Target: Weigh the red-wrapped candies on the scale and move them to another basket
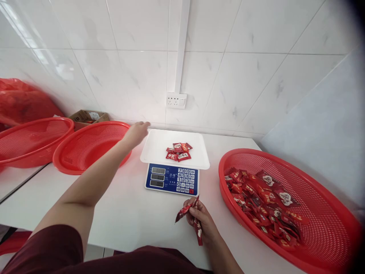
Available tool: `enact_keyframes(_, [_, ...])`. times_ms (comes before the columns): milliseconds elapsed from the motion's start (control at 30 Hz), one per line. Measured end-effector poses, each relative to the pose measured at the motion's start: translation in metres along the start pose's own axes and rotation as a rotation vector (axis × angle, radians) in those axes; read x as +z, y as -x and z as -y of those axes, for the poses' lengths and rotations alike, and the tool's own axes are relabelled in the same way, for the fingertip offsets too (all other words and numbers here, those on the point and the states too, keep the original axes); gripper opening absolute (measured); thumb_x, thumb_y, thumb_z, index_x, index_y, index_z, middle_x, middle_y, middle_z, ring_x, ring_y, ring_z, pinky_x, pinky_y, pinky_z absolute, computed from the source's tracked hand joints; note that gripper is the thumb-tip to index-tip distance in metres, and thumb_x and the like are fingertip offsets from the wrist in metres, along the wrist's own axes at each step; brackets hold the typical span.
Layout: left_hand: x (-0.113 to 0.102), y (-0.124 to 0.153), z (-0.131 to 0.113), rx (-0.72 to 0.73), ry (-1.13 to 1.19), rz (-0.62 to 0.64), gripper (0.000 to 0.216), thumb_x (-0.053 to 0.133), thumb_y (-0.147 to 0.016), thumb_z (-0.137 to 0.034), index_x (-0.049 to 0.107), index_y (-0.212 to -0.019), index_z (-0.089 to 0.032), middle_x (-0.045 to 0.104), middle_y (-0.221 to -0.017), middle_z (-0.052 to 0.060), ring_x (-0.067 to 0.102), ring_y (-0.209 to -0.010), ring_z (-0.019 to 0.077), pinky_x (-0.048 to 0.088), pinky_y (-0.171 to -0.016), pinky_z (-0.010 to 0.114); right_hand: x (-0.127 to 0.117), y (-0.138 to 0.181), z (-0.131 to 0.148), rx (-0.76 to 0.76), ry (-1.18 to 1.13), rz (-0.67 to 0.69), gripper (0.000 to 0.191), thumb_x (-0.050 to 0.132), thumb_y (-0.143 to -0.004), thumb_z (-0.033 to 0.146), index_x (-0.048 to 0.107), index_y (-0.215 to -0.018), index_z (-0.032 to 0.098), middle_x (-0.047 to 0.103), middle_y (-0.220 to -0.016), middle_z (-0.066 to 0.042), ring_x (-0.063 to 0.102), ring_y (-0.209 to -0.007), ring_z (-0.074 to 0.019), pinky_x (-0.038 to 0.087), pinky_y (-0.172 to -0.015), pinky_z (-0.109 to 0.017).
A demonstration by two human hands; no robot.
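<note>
On the far left I see a crumpled red plastic bag (17, 101) against the tiled wall, a round red mesh plastic basket (34, 137) in front of it, and an open brown cardboard box (88, 116) behind. Next comes a second red mesh basket (85, 150), resting on the white table (125, 213).

My left arm stretches straight out across that basket's rim. The left hand (137, 133) is palm down with fingers extended toward the wall, by the back left corner of the white weighing tray (159, 152). I cannot tell whether it touches the tray, and I see nothing in it.

A small heap of red wrapped candies (178, 151) lies on the tray, above the scale's blue keypad panel (172, 179).

Near the table's front edge, my right hand (201, 220) is curled around several red candy wrappers (188, 208), their ends sticking out above and below the fist.

At the right, a large red mesh basket (327, 213) holds a pile of red candies (265, 201).
</note>
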State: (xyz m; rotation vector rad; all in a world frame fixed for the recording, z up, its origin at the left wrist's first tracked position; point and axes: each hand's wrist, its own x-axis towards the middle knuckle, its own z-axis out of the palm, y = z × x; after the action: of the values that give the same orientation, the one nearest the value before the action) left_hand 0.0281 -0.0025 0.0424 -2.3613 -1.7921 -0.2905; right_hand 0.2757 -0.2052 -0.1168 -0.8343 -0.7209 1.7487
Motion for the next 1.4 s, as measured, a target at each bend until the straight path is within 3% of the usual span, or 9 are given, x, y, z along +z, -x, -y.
enact_keyframes(200, [-0.014, 0.051, 0.07, -0.197, -0.005, -0.071, 0.038, 0.027, -0.092, -0.031, 0.054, -0.111, -0.012, 0.058, -0.093, 0.009, 0.053, -0.097, 0.031, 0.045, -0.079, 0.043, 0.004, -0.003, 0.0, -0.013, 0.024, -0.102, 0.021, 0.075, -0.058, 0.036, 0.063, -0.067, 0.021, 0.058, -0.064, 0.001, 0.037, -0.04, -0.007, 0.026, -0.038, -0.02])
enact_keyframes(367, [0.002, 0.095, 0.032, -0.134, 0.344, -0.247, 0.04, 0.043, -0.086, -0.045, 0.054, -0.114, -0.019, 0.045, -0.129, 0.009, 0.028, -0.128, 0.0331, 0.025, -0.104, 0.049, 0.015, -0.01, 0.004, -0.062, 0.124, -0.22, 0.025, 0.074, -0.061, 0.038, 0.057, -0.066, 0.021, 0.048, -0.05, 0.006, 0.037, -0.042, -0.0081, 0.029, -0.041, -0.02])
enact_keyframes(500, [0.028, 0.138, -0.053, 0.16, 1.349, 0.458, 0.06, 0.045, -0.084, -0.052, 0.027, -0.137, -0.029, 0.042, -0.135, 0.011, 0.042, -0.122, 0.0264, 0.04, -0.095, 0.044, 0.041, -0.016, 0.026, -0.173, 0.479, -0.153, 0.022, 0.07, -0.067, 0.037, 0.056, -0.071, 0.02, 0.055, -0.059, 0.004, 0.047, -0.052, -0.0117, 0.038, -0.051, -0.023])
enact_keyframes(600, [0.048, 0.154, -0.102, 0.025, 1.816, 0.832, 0.069, 0.049, -0.08, -0.058, 0.024, -0.138, -0.029, 0.048, -0.129, 0.014, 0.055, -0.108, 0.0282, 0.046, -0.086, 0.046, 0.061, -0.023, 0.041, -0.284, 0.863, -0.111, 0.018, 0.06, -0.076, 0.036, 0.059, -0.088, 0.022, 0.064, -0.073, 0.001, 0.057, -0.065, -0.0177, 0.043, -0.062, -0.028])
enact_keyframes(833, [0.067, 0.148, -0.116, -0.353, 2.24, 0.886, 0.063, 0.03, -0.081, -0.068, 0.046, -0.125, -0.026, 0.062, -0.106, 0.011, 0.065, -0.08, 0.0246, 0.053, -0.064, 0.04, 0.07, -0.042, 0.033, -0.633, 1.483, -0.173, 0.05, 0.049, -0.084, 0.033, 0.041, -0.133, 0.024, 0.056, -0.12, -0.012, 0.046, -0.113, -0.0312, 0.034, -0.094, -0.05])
enact_keyframes(1000, [0.078, 0.147, -0.105, -0.432, 2.377, 1.021, 0.048, 0.039, -0.081, -0.063, 0.063, -0.099, -0.025, 0.067, -0.096, 0.007, 0.064, -0.086, 0.0212, 0.052, -0.069, 0.032, 0.068, -0.039, 0.04, -0.524, 1.452, -0.006, 0.065, 0.058, -0.079, 0.032, 0.031, -0.138, 0.031, 0.026, -0.147, -0.006, 0.02, -0.135, -0.03, 0.024, -0.106, -0.051])
enact_keyframes(1100, [0.088, 0.148, -0.104, -0.504, 2.46, 1.101, 0.041, 0.04, -0.083, -0.059, 0.065, -0.087, -0.027, 0.068, -0.091, 0.005, 0.066, -0.079, 0.018, 0.052, -0.064, 0.029, 0.068, -0.045, 0.069, -0.443, 1.34, 0.11, 0.063, 0.056, -0.08, 0.037, 0.031, -0.138, 0.03, 0.03, -0.145, -0.006, 0.028, -0.132, -0.025, 0.033, -0.103, -0.044])
enact_keyframes(1267, [0.101, 0.154, -0.113, -0.567, 2.531, 1.295, 0.035, 0.045, -0.081, -0.057, 0.063, -0.087, -0.028, 0.068, -0.096, 0.005, 0.066, -0.086, 0.0218, 0.052, -0.057, 0.029, 0.062, -0.101, 0.114, -0.542, 1.51, -0.181, 0.041, 0.047, -0.086, 0.03, 0.046, -0.127, 0.022, 0.047, -0.132, -0.008, 0.044, -0.12, -0.0195, 0.041, -0.094, -0.035])
enact_keyframes(1400, [0.105, 0.158, -0.119, -0.562, 2.472, 1.279, 0.038, 0.043, -0.082, -0.056, 0.064, -0.082, -0.025, 0.067, -0.086, 0.006, 0.066, -0.075, 0.016, 0.051, -0.056, 0.025, 0.061, -0.145, 0.121, -0.452, 1.747, -0.218, 0.031, 0.051, -0.085, 0.026, 0.059, -0.114, 0.019, 0.058, -0.116, -0.009, 0.051, -0.108, -0.0209, 0.04, -0.091, -0.033])
